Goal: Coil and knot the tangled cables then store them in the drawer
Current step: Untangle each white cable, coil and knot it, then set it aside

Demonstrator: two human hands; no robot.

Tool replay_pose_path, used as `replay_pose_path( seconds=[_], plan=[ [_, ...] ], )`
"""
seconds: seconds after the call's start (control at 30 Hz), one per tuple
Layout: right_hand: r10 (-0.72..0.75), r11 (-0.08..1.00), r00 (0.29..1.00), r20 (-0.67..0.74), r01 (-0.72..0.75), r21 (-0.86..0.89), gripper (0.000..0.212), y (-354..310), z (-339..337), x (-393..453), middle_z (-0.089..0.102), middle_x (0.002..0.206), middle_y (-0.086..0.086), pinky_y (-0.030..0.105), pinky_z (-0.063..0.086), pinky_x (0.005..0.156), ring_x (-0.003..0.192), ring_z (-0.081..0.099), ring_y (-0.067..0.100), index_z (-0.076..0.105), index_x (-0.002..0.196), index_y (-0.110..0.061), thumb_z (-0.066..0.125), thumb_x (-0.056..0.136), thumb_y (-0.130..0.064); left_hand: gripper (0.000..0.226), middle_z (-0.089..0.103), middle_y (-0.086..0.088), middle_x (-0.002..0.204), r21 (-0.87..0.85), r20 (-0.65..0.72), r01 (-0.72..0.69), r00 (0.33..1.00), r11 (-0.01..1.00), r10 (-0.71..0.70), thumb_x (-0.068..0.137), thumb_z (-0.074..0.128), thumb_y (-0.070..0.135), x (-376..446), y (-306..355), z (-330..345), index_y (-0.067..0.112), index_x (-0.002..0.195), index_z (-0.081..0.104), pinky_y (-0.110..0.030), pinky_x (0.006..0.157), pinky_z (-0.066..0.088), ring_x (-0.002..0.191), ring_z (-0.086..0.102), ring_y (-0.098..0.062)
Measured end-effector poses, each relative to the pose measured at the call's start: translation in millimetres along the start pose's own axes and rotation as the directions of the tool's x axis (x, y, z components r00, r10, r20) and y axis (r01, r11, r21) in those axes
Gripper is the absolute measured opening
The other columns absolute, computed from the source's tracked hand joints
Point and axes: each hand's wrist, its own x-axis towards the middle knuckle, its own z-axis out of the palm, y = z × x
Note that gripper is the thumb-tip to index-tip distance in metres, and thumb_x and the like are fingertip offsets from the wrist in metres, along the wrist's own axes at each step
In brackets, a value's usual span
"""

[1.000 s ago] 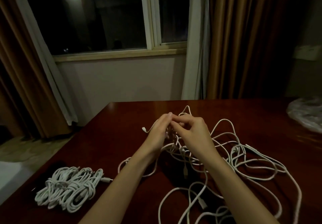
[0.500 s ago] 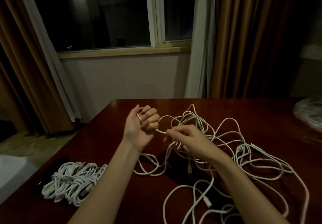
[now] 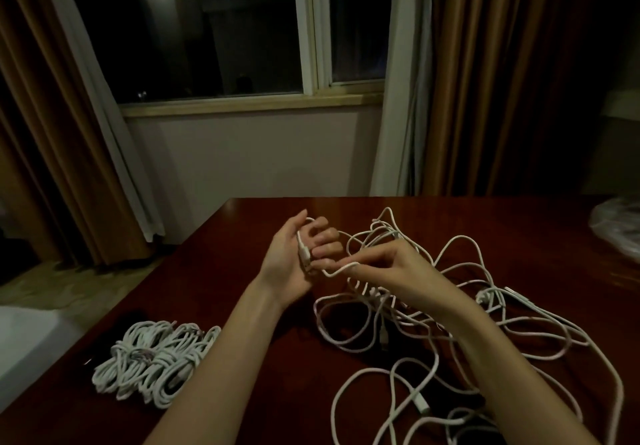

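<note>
Head view: my left hand (image 3: 289, 264) curls its fingers (image 3: 325, 235) round a white cable end (image 3: 304, 254); right hand (image 3: 391, 271) pinches that cable. Tangled cables (image 3: 450, 323) on bench (image 3: 242, 223), coiled bundle (image 3: 156, 358) bench left.

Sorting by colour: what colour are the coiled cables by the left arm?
White, seen in the head view: coiled cables.

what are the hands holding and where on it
Both hold one white cable: the left hand grips its connector end, the right hand pinches the cord just beyond.
</note>
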Motion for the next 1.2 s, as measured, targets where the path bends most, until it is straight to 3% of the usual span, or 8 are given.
replay_pose_path(
  seconds=[0.07,0.17,0.27,0.57,0.63,0.77,0.97,1.2],
  plan=[
    [0.008,0.999,0.998,0.055,-0.01,0.031,0.015,-1.3,-5.1,-2.6,0.073,0.094,0.005,0.032,0.052,0.082,0.091,0.067,0.021,0.077,0.097,-0.03,0.066,0.087,-0.027,0.032,0.034,0.004,0.063,-0.009,0.025,0.03,0.999,1.0,-0.03,0.094,0.038,0.035,0.4,-1.4,-0.7,0.014,0.071,0.043,-0.014,0.04,0.023,0.045,0.035,-0.005],
    [0.03,0.993,0.999,0.025,-0.033,0.114,0.025,-3.8,-9.1,-5.6,0.073,0.081,-0.008,0.018,0.049,0.07,0.078,0.066,0.004,0.075,0.103,-0.019,0.063,0.085,-0.031,0.037,0.032,0.004,0.064,-0.034,-0.009,0.009,1.0,0.999,-0.01,0.094,0.038,0.036,0.7,-0.7,-3.6,0.013,0.066,0.045,-0.016,0.042,0.023,0.046,0.033,-0.005],
    [-0.02,0.998,0.998,-0.062,0.024,0.055,0.02,-2.4,-8.2,-3.8,0.074,0.086,0.005,0.037,0.054,0.072,0.085,0.068,0.025,0.078,0.094,-0.024,0.068,0.079,-0.032,0.037,0.034,0.003,0.069,-0.029,-0.077,-0.035,0.996,0.999,0.033,0.097,0.03,0.038,0.7,-2.7,-3.4,0.014,0.072,0.042,-0.019,0.05,0.026,0.056,0.034,-0.007],
    [-0.191,0.942,0.964,-0.187,0.127,-0.31,0.025,-4.4,16.2,0.5,0.066,0.069,-0.011,0.022,0.056,0.064,0.066,0.065,0.003,0.057,0.069,-0.032,0.08,0.076,-0.026,0.046,0.065,-0.004,0.078,0.442,-0.082,0.084,0.995,0.893,-0.053,0.102,0.034,0.043,-1.8,-23.1,12.3,0.009,0.093,0.064,-0.022,0.059,0.052,0.069,0.067,-0.011],
    [-0.226,0.917,0.949,-0.221,0.131,-0.376,0.025,-4.1,17.0,0.8,0.064,0.063,-0.012,0.019,0.053,0.061,0.064,0.064,0.002,0.056,0.067,-0.032,0.079,0.077,-0.026,0.045,0.064,0.002,0.068,0.562,-0.135,0.114,0.99,0.819,-0.046,0.1,0.039,0.045,-3.2,-25.8,16.8,0.011,0.098,0.068,-0.019,0.049,0.048,0.057,0.063,-0.007],
    [-0.195,0.926,0.967,-0.164,0.126,-0.357,0.008,-5.5,14.8,1.6,0.065,0.07,-0.011,0.013,0.048,0.062,0.069,0.063,-0.002,0.068,0.079,-0.022,0.071,0.083,-0.016,0.056,0.037,0.007,0.04,0.711,-0.162,0.19,0.981,0.677,-0.105,0.091,0.041,0.055,-5.4,-24.5,19.1,0.022,0.052,0.062,-0.013,0.031,0.016,0.029,0.028,-0.002],
    [-0.044,0.998,0.982,-0.186,0.037,-0.041,0.007,1.7,-0.7,1.6,0.071,0.084,-0.001,0.027,0.053,0.067,0.078,0.068,0.01,0.07,0.091,-0.016,0.067,0.088,-0.01,0.032,0.032,0.005,0.051,0.448,-0.058,0.177,0.984,0.876,-0.169,0.089,0.049,0.045,-5.2,-10.0,5.8,0.013,0.084,0.053,-0.009,0.028,0.014,0.029,0.022,0.002],
    [-0.18,0.974,0.92,-0.348,0.117,-0.195,0.009,6.4,5.7,3.5,0.07,0.086,-0.007,0.033,0.058,0.076,0.085,0.067,0.007,0.071,0.092,-0.021,0.07,0.086,-0.015,0.046,0.033,0.004,0.052,0.623,-0.043,0.267,0.95,0.735,-0.309,0.088,0.043,0.061,-5.3,-18.8,11.6,0.022,0.102,0.064,-0.012,0.033,0.016,0.033,0.024,-0.001]
  ],
)
